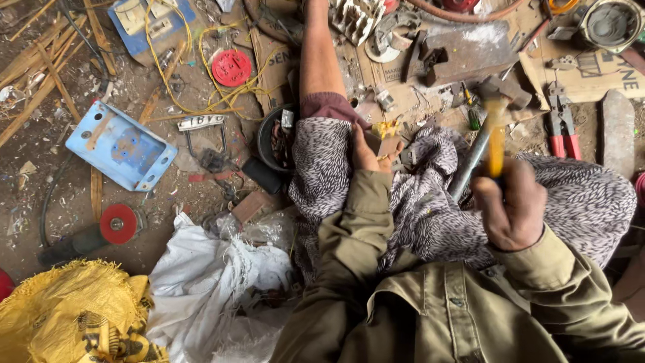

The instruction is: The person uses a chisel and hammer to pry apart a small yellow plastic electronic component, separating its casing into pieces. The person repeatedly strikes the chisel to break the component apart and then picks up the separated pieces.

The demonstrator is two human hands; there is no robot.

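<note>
My right hand (512, 207) grips the yellow and grey handle of a hammer (495, 114), its metal head raised above my lap. My left hand (368, 151) holds a small brown block-shaped part (385, 143) with yellow bits on top, resting on my patterned trouser leg (322, 175). My bare leg stretches away towards the top of the view. The olive sleeves of my jacket cover both forearms.
A blue metal tray (121, 146) lies at left with yellow wires (201, 74) and a red disc (232, 67) beyond it. A white sack (215, 282) and yellow sack (67, 316) lie near me. Red-handled pliers (563, 124), a metal block (470, 54) and cardboard sit ahead.
</note>
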